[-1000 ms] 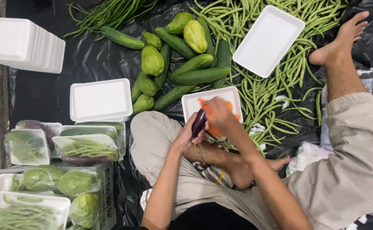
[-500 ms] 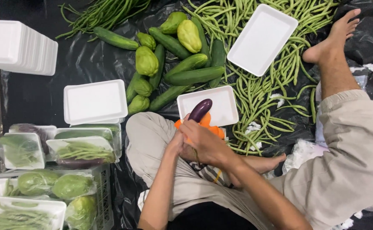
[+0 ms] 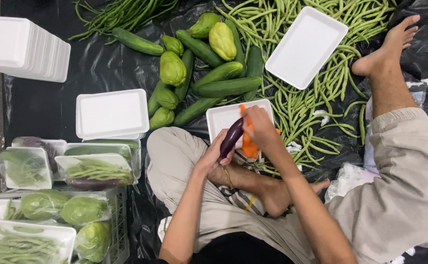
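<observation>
The left hand [image 3: 213, 155] now grips the purple eggplant [image 3: 230, 138] at the white tray's [image 3: 219, 120] near edge, no longer lying inside. The right hand [image 3: 259, 128] clasps orange carrots [image 3: 248, 145], mostly hidden beneath it.

The scene is evenly and fairly brightly lit from overhead, with soft, short shadows under the vegetables. The black plastic sheet [image 3: 77, 63] shows wrinkled glare streaks, strongest around 10 o'clock and 2 o'clock. The white foam trays [image 3: 306, 46] are near overexposed, with little surface detail. Focus is sharp at centre; the wrapped packs [image 3: 53, 205] at 8 o'clock look slightly softer. No strong edge distortion shows.
</observation>
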